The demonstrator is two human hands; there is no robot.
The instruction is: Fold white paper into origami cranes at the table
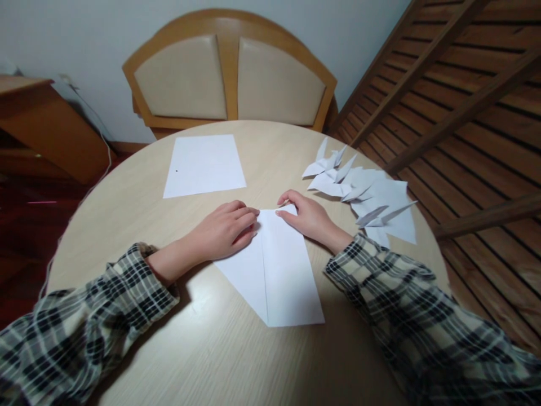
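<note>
As our left hand lies flat on the sheet and our right hand pinches its top corner, we judge it light, slippery, best held at corners.

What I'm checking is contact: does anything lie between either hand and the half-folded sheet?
Nothing visible does. The left hand and right hand both rest directly on the half-folded sheet; the blank sheet and folded shapes lie apart.
</note>
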